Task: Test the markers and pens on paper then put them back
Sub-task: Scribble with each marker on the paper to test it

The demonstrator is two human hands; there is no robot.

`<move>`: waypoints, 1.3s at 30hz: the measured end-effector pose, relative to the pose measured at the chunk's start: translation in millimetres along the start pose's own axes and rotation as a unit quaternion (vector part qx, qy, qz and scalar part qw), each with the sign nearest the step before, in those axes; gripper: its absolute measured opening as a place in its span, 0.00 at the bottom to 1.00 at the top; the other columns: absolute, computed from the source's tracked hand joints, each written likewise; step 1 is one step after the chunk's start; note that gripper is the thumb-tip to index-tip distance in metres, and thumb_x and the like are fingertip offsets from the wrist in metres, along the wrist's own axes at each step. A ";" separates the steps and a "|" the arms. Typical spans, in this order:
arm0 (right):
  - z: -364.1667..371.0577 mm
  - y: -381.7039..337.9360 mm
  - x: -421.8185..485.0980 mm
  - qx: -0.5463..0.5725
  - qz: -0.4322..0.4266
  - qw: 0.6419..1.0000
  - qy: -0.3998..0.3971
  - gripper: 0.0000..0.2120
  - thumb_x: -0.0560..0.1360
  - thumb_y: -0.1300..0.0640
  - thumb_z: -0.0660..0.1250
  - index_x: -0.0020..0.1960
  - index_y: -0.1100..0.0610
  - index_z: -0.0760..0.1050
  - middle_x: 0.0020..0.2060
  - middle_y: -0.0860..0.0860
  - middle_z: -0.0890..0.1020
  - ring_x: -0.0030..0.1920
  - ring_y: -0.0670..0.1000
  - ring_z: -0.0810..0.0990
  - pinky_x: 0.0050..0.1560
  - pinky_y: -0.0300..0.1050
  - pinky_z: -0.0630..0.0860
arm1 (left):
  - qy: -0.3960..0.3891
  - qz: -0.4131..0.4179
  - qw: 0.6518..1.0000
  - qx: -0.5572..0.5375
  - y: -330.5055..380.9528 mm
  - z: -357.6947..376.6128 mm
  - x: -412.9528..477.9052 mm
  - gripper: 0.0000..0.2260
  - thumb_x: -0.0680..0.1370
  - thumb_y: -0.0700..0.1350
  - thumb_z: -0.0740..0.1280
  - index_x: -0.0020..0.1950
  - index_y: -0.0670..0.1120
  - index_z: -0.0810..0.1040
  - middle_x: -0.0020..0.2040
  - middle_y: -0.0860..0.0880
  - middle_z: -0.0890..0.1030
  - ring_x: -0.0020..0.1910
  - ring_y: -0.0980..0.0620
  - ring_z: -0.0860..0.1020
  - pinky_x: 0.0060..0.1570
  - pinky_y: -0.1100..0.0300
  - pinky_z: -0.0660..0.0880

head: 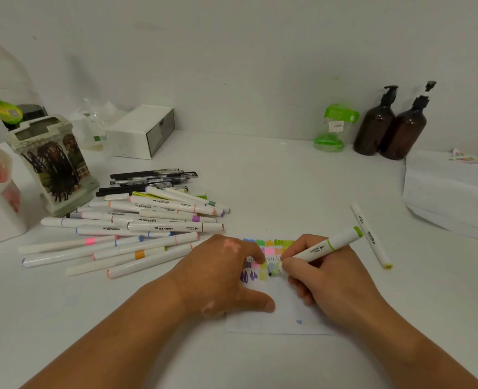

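Note:
My right hand grips a white marker with a green band and green end, its tip down on a small sheet of paper covered with colour swatches. My left hand lies flat on the paper's left part, fingers spread, holding it down. A heap of white markers lies to the left on the table, with several black pens behind it. One more white marker with a yellow tip lies alone to the right of the paper.
A decorated pen holder stands at the left, a large plastic bottle behind it. A white drawer box, a green jar and two brown pump bottles line the wall. A white box sits far right.

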State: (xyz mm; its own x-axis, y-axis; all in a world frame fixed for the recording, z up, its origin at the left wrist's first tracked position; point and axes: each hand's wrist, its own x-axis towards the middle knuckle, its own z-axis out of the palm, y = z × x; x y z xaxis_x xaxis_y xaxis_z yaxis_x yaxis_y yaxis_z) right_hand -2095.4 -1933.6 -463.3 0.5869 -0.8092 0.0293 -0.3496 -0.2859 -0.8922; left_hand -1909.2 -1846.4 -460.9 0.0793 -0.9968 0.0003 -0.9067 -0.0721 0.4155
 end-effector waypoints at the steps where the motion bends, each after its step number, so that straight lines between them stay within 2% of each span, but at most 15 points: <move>1: -0.1 -0.1 -0.1 -0.003 -0.002 1.000 0.000 0.06 0.74 0.59 0.71 0.40 0.49 0.81 0.28 0.53 0.82 0.25 0.49 0.78 0.27 0.40 0.75 | 0.000 -0.002 1.000 -0.002 0.0 -0.2 -0.2 0.34 0.62 0.72 0.73 0.64 0.60 0.76 0.52 0.59 0.80 0.47 0.61 0.77 0.48 0.63 0.78; 4: -0.7 -1.3 -1.2 -0.016 -0.014 1.000 0.001 0.02 0.70 0.54 0.73 0.40 0.48 0.81 0.25 0.49 0.80 0.25 0.46 0.76 0.25 0.38 0.70 | 0.000 -0.002 1.000 -0.004 0.8 -1.1 -1.2 0.33 0.62 0.72 0.74 0.64 0.60 0.76 0.50 0.59 0.79 0.46 0.61 0.76 0.46 0.65 0.76; 6: -1.1 -1.8 -2.5 -0.028 -0.025 0.999 -0.003 0.03 0.67 0.50 0.72 0.40 0.47 0.82 0.24 0.44 0.78 0.24 0.43 0.72 0.25 0.35 0.66 | 0.001 -0.001 1.000 -0.007 1.7 -1.7 -1.7 0.33 0.63 0.71 0.74 0.64 0.60 0.76 0.48 0.60 0.77 0.44 0.61 0.75 0.45 0.66 0.75; 11: -2.5 -0.9 -1.5 -0.035 -0.031 0.999 0.003 0.03 0.71 0.54 0.76 0.41 0.48 0.83 0.24 0.43 0.76 0.25 0.42 0.70 0.24 0.32 0.63 | -0.003 -0.003 1.000 -0.011 3.1 -3.4 -2.4 0.33 0.63 0.71 0.74 0.64 0.59 0.76 0.46 0.59 0.76 0.42 0.63 0.74 0.45 0.64 0.76; 14: -3.1 -0.2 -1.3 -0.038 -0.012 0.999 0.016 0.05 0.70 0.54 0.77 0.43 0.46 0.82 0.25 0.45 0.78 0.25 0.41 0.71 0.24 0.33 0.64 | -0.007 -0.004 1.000 -0.008 3.9 -4.6 -3.0 0.34 0.63 0.71 0.74 0.64 0.59 0.76 0.46 0.59 0.76 0.43 0.62 0.74 0.46 0.63 0.76; 17: -2.7 0.7 -1.2 -0.060 -0.008 0.998 0.015 0.04 0.69 0.54 0.76 0.40 0.46 0.83 0.26 0.43 0.79 0.26 0.40 0.74 0.25 0.32 0.65 | -0.009 -0.006 1.000 -0.011 4.4 -5.0 -2.5 0.34 0.62 0.71 0.74 0.64 0.59 0.76 0.47 0.59 0.76 0.45 0.61 0.75 0.48 0.63 0.77; 22: -7.0 -2.5 -2.5 -0.051 -0.016 0.998 -0.026 0.06 0.69 0.57 0.75 0.40 0.46 0.84 0.29 0.42 0.81 0.29 0.40 0.75 0.27 0.32 0.66 | -0.010 -0.012 1.000 -0.004 4.6 -4.4 -1.8 0.34 0.62 0.71 0.74 0.64 0.60 0.76 0.50 0.58 0.78 0.46 0.59 0.76 0.46 0.65 0.74; 25: -6.6 -2.6 -2.2 -0.052 -0.022 0.998 -0.024 0.06 0.69 0.58 0.75 0.40 0.46 0.84 0.30 0.43 0.82 0.30 0.40 0.76 0.27 0.32 0.67 | -0.008 -0.010 1.000 -0.005 4.3 -4.2 -1.7 0.34 0.62 0.71 0.74 0.64 0.60 0.76 0.48 0.59 0.77 0.44 0.60 0.74 0.43 0.67 0.71; 28: -7.0 -4.1 -1.1 -0.046 -0.019 0.999 -0.022 0.03 0.66 0.53 0.74 0.39 0.46 0.84 0.30 0.42 0.82 0.30 0.39 0.77 0.27 0.31 0.67 | -0.005 -0.009 1.000 -0.005 4.0 -3.7 -1.5 0.34 0.62 0.71 0.74 0.64 0.60 0.76 0.47 0.59 0.75 0.44 0.61 0.74 0.42 0.68 0.70; 30: -7.1 -4.5 -2.0 -0.045 -0.019 0.998 -0.036 0.06 0.63 0.50 0.71 0.39 0.46 0.84 0.30 0.41 0.81 0.30 0.39 0.76 0.27 0.32 0.67 | -0.005 -0.011 1.000 -0.008 3.5 -3.2 -1.6 0.34 0.61 0.71 0.74 0.64 0.60 0.76 0.46 0.60 0.75 0.45 0.61 0.75 0.41 0.69 0.69; 33: -7.1 -3.4 -1.3 -0.053 -0.027 0.998 -0.016 0.07 0.63 0.49 0.70 0.40 0.45 0.83 0.29 0.42 0.80 0.29 0.40 0.74 0.27 0.33 0.67 | -0.003 -0.011 1.000 -0.013 3.1 -3.3 -1.7 0.34 0.61 0.72 0.75 0.63 0.61 0.76 0.43 0.62 0.73 0.41 0.65 0.73 0.36 0.75 0.64; 36: -7.8 -4.1 -2.1 -0.048 -0.035 0.997 -0.044 0.05 0.65 0.52 0.71 0.40 0.45 0.84 0.31 0.41 0.82 0.30 0.39 0.76 0.28 0.31 0.67 | -0.004 -0.011 1.000 -0.018 3.3 -3.3 -1.3 0.34 0.61 0.72 0.74 0.63 0.61 0.76 0.44 0.62 0.73 0.40 0.68 0.72 0.36 0.76 0.64; 39: -7.8 -3.4 -2.0 -0.047 -0.039 0.998 -0.032 0.07 0.70 0.58 0.74 0.40 0.45 0.84 0.29 0.40 0.81 0.30 0.39 0.76 0.27 0.29 0.67 | -0.007 -0.012 1.000 -0.017 4.1 -4.0 -1.6 0.33 0.61 0.71 0.74 0.63 0.61 0.76 0.45 0.62 0.73 0.42 0.64 0.74 0.37 0.73 0.66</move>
State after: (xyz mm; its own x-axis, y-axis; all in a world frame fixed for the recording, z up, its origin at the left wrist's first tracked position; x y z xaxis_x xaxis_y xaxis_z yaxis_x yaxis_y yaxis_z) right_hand -2101.1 -1935.0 -456.8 0.6598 -0.7487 0.0647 -0.3658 -0.3952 -0.8426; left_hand -1911.3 -1844.9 -455.6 0.0958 -0.9951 -0.0228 -0.8896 -0.0959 0.4466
